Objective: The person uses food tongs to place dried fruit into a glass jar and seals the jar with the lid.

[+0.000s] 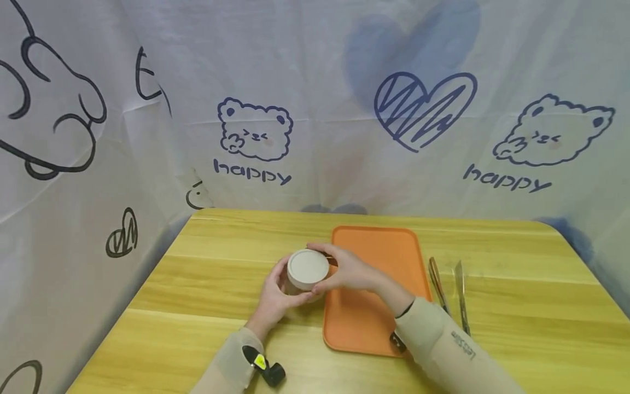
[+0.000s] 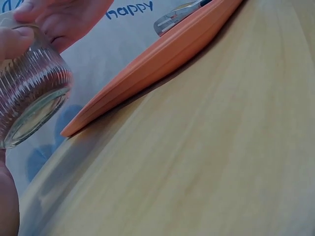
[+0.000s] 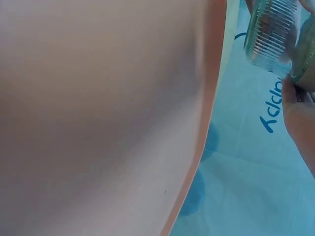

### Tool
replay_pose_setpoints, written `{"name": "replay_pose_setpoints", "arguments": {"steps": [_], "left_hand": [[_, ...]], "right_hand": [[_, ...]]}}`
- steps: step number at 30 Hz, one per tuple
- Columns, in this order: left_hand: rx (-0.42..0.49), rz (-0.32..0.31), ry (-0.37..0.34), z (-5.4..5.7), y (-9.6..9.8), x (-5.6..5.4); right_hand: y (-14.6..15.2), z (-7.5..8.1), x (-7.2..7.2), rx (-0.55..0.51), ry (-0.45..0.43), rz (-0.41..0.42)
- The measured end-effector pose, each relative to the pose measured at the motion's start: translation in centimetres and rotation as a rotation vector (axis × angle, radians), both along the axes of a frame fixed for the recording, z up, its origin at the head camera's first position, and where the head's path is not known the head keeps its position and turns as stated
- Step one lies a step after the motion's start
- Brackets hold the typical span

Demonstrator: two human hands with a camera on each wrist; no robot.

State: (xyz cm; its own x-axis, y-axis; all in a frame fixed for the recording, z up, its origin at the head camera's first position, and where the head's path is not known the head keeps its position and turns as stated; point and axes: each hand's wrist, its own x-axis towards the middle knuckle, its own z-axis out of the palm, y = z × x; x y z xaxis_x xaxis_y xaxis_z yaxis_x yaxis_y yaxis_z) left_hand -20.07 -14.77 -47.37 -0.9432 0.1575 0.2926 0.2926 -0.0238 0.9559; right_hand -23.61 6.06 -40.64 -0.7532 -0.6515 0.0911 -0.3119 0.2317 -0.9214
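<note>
A ribbed clear glass jar (image 2: 37,93) with an off-white round lid (image 1: 308,267) is held above the table, its lid facing up toward the head camera. My left hand (image 1: 273,298) grips the glass body from the left, with the thumb across the near side. On the right, my right hand (image 1: 346,271) grips the lid's edge between thumb and fingers. In the left wrist view the jar's glass bottom hangs free of the table. The right wrist view shows the ribbed glass (image 3: 270,37) only at its upper right corner.
An orange tray (image 1: 354,328) lies on the wood-grain table (image 1: 197,284), partly under my right forearm. To its right lie a brown-handled utensil (image 1: 436,279) and a narrow metal utensil (image 1: 461,298). A printed white cloth (image 1: 315,65) hangs behind and at the left.
</note>
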Motion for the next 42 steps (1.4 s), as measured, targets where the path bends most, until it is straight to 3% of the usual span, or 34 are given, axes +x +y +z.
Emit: {"name": "replay_pose_setpoints", "arguments": {"steps": [9,15,19,27,35,38,42], "left_hand": [[0.002,0.043,-0.012,0.4,0.2,0.3],[0.013,0.067,0.039,-0.4,0.0,0.1],[0.014,0.069,0.038,-0.4,0.0,0.0],[-0.004,0.067,0.041,-0.2,0.2,0.0],[-0.032,0.113,0.013,-0.2,0.3,0.1],[-0.047,0.123,-0.019,0.2,0.4,0.1],[-0.089,0.106,-0.039,1.7,0.7,0.6]], "right_hand": [[-0.9,-0.3,0.7,0.04,0.084,-0.104],[-1.7,-0.1,1.5,0.086,0.132,-0.194],[-1.7,0.1,1.8,0.081,0.115,-0.194],[-0.7,0.3,1.1,0.064,0.099,-0.116],[-1.0,0.0,1.1,0.096,0.113,-0.162],[-1.1,0.2,1.2,0.119,0.11,-0.183],[-1.1,0.2,1.0,0.146,0.105,-0.195]]}}
